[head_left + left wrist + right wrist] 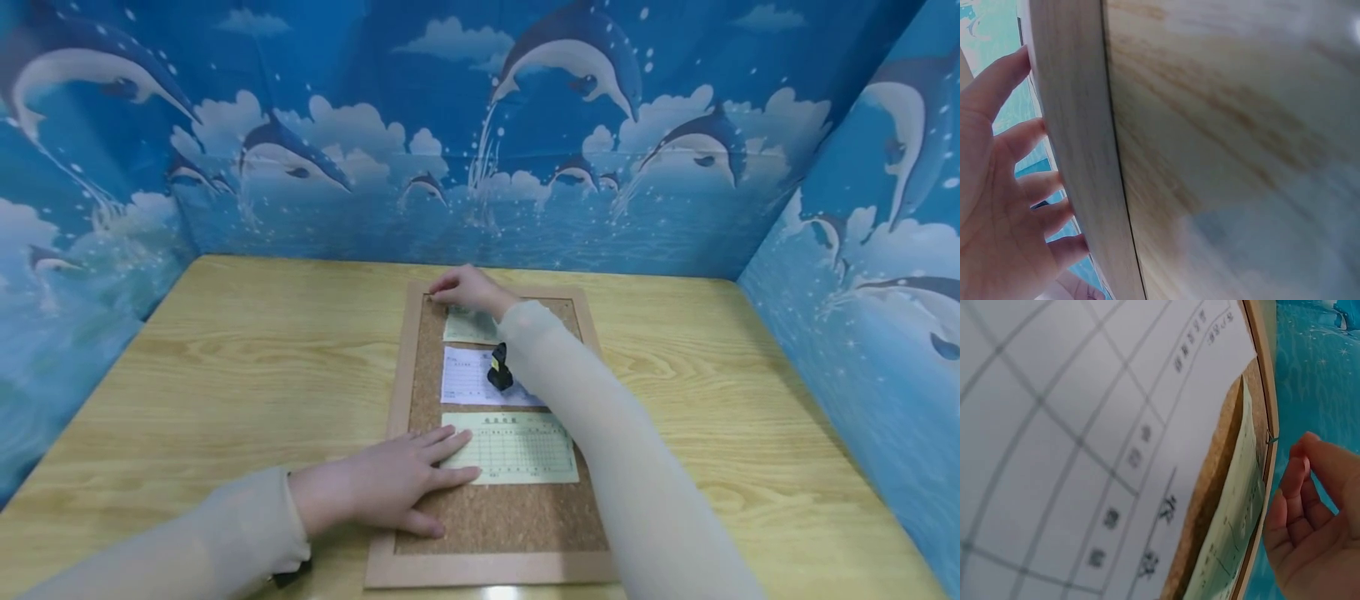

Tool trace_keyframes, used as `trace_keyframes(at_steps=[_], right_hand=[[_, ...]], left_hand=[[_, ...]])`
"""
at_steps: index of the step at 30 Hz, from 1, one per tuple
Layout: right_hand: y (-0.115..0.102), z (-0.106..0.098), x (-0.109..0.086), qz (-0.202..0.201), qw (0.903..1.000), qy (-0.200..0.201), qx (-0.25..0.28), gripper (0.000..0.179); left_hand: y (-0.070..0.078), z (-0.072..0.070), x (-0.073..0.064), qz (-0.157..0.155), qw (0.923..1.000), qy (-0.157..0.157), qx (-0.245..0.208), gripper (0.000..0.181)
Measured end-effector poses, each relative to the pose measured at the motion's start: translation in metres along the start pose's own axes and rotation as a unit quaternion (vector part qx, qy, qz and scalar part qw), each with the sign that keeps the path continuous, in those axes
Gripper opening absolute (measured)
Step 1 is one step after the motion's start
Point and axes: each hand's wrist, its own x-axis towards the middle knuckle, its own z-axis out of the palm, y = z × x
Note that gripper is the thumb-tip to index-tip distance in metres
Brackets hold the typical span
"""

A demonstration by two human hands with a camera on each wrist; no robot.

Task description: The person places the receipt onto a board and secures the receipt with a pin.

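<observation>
A framed corkboard (502, 521) lies on the table with three paper forms on it. My left hand (397, 479) lies spread over the board's left side, fingertips on the left edge of the pale green lower form (525, 450). The white middle form (461, 375) lies above it. My right hand (472, 287) is at the board's top left corner, beside the pale green top slip (468, 327). Its thumb and index fingertips meet just off a small pin (1272, 439) at the board's edge in the right wrist view; nothing shows between them.
The wooden table (285, 333) extends on both sides of the board. A blue dolphin-print curtain (450, 208) stands behind and at both sides. A small black device (500, 371) sits under my right forearm, over the middle form. The right sleeve (615, 417) crosses the board's right side.
</observation>
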Motion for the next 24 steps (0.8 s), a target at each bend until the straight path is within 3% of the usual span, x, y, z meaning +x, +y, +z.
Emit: trace_keyframes(at_steps=[7,24], right_hand=[[0.001,0.002,0.004,0.029,0.9995,0.007,0.006,0.027],[-0.003,0.011,0.012,0.023,0.9997,-0.010,0.006,0.027]], left_hand=[[0.000,0.000,0.001,0.002,1.0000,0.000,-0.001,0.070],[-0.001,0.002,0.000,0.010,0.9999,0.007,-0.001,0.069]])
